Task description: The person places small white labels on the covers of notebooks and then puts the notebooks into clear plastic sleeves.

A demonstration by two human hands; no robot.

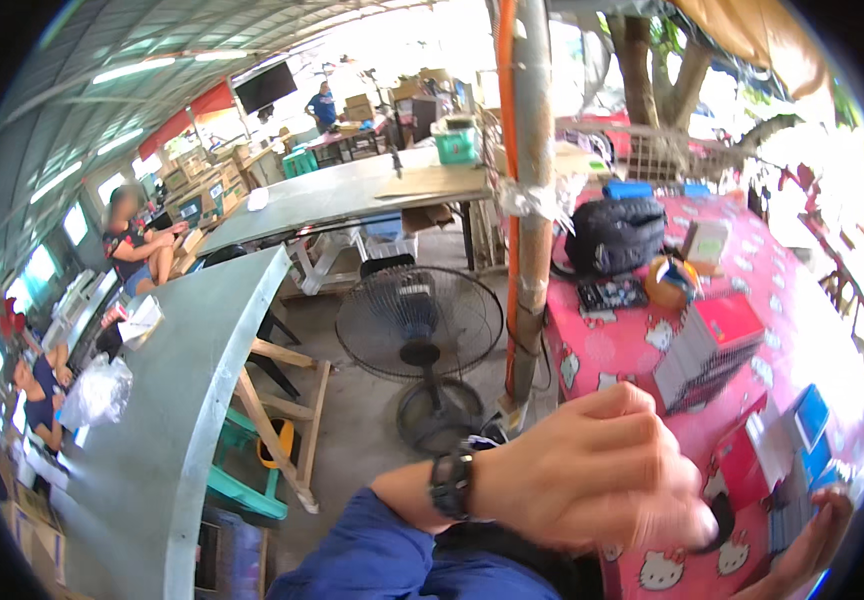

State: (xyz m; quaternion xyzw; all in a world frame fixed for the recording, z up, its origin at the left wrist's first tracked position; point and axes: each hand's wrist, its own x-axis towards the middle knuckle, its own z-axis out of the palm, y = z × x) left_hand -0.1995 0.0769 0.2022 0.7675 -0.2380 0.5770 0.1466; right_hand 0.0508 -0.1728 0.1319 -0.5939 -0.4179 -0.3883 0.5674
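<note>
My left hand (592, 475), with a black watch (450, 484) and a blue sleeve (362, 550), reaches over the pink patterned tablecloth (642, 520). Its fingers are curled closed and slightly smeared. A small dark thing (720, 522) shows at its fingertips, too unclear to name. At the lower right edge, my right hand (814, 545) has its fingers stretched upward beside blue notebooks (810, 420); whether it touches them is unclear. Red-covered notebooks (744, 465) stand by the blue ones. Farther back, a tall stack of red-topped notebooks (712, 345) leans on the cloth.
Behind the stack are a black backpack (614, 235), a tape roll (670, 283) and a dark phone-like device (612, 294). A metal post (532, 220) rises beside the table. Left of it stand a fan (420, 320) and a grey-green table (182, 420). Other people sit beyond.
</note>
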